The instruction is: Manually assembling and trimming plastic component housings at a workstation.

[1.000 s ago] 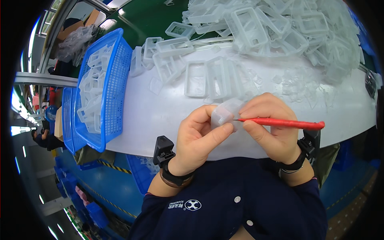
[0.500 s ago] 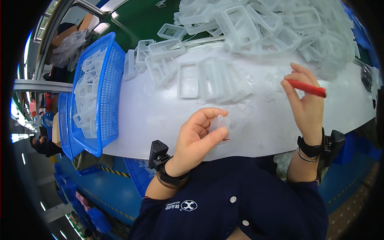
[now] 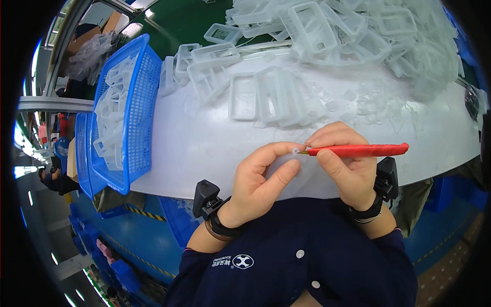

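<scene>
Head view, the only one; clock read from our hands, twelve at the far edge.

Our left hand (image 3: 258,181) pinches a small translucent piece (image 3: 295,151) between thumb and index finger, just over the near part of the white surface (image 3: 179,153). Most of the piece hides behind the fingers; its shape we cannot tell. Our right hand (image 3: 350,171) has its grip closed on a red-handled tool (image 3: 365,150), held low near the point, pen-fashion, probably for fine control. The tip aims at nine o'clock and meets or nearly meets the piece; contact we cannot confirm.

Pale frames (image 3: 276,97) lean side by side at eleven, within easy reach we judge; the big heap of frames (image 3: 358,38) sits farther off at one, seemingly to leave working room. Thin clear scraps (image 3: 376,102) lie at two. Between nine and ten, a blue basket (image 3: 140,120) carries more frames, its open top handy to our left side.

Pose: forearms enter from about seven-thirty and four-thirty, elbows bent, hands nearly meeting ahead of our chest. Left palm turns inward; right fingers curl over the handle.
</scene>
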Motion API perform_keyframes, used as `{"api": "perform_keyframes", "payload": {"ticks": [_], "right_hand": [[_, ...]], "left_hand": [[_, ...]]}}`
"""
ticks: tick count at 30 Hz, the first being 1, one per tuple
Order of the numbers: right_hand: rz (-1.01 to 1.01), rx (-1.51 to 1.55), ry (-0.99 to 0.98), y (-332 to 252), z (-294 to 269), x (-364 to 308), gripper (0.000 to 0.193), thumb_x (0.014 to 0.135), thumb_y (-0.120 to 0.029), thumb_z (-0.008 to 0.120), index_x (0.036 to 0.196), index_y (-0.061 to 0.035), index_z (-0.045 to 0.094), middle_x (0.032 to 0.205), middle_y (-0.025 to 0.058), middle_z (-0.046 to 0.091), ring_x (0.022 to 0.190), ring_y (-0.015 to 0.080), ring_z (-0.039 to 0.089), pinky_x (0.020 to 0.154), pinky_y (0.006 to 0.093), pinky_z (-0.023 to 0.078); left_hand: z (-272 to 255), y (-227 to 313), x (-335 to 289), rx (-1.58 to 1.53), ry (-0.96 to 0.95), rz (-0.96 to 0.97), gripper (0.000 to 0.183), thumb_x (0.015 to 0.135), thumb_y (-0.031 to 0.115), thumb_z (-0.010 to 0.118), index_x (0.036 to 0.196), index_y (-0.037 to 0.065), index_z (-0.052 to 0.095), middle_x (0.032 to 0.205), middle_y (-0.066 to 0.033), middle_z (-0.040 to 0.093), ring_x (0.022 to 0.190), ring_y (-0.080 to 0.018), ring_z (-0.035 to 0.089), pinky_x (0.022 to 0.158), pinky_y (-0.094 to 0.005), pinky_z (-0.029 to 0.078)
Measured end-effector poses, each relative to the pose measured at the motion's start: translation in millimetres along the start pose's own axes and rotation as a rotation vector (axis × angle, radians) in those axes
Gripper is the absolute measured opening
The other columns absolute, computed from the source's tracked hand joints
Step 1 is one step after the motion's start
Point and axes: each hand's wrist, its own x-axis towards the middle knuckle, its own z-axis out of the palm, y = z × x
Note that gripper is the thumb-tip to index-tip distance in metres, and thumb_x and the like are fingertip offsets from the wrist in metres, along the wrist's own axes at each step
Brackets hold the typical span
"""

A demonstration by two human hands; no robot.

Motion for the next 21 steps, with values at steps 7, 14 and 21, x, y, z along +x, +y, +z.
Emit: {"api": "perform_keyframes", "payload": {"ticks": [7, 14, 21], "right_hand": [[0.21, 0.304, 0.093, 8, -11, -3, 0.011, 0.083, -0.009, 0.057, 0.089, -0.0005, 0.059, 0.099, 0.014, 0.058, 0.088, 0.0173, 0.055, 0.076, 0.028, 0.043], [0.386, 0.689, -0.293, 7, -16, -11, 0.018, 0.085, -0.021, 0.054, 0.087, -0.0028, 0.056, 0.101, 0.0192, 0.056, 0.09, 0.0189, 0.052, 0.08, 0.0304, 0.04], [-0.098, -0.272, -0.37, -4, -15, 1, 0.012, 0.069, -0.011, 0.069, 0.078, -0.0069, 0.063, 0.093, 0.0084, 0.057, 0.078, 0.0191, 0.051, 0.069, 0.0291, 0.04]], "left_hand": [[-4, 1, 2, -0.008, 0.076, 0.066, 0.032, 0.082, 0.001, 0.057, 0.113, -0.003, 0.049, 0.106, -0.0087, 0.054, 0.098, -0.0131, 0.052, 0.087, -0.0263, 0.038], [-20, -4, 0, 0.015, -0.024, 0.157, 0.035, 0.079, 0.002, 0.057, 0.112, -0.001, 0.045, 0.102, -0.009, 0.053, 0.096, -0.0156, 0.05, 0.084, -0.0281, 0.039], [-21, 0, 1, 0.695, 0.019, 0.506, 0.032, 0.073, 0.003, 0.064, 0.103, -0.001, 0.052, 0.099, -0.0079, 0.048, 0.085, -0.0153, 0.048, 0.077, -0.0274, 0.04]]}}
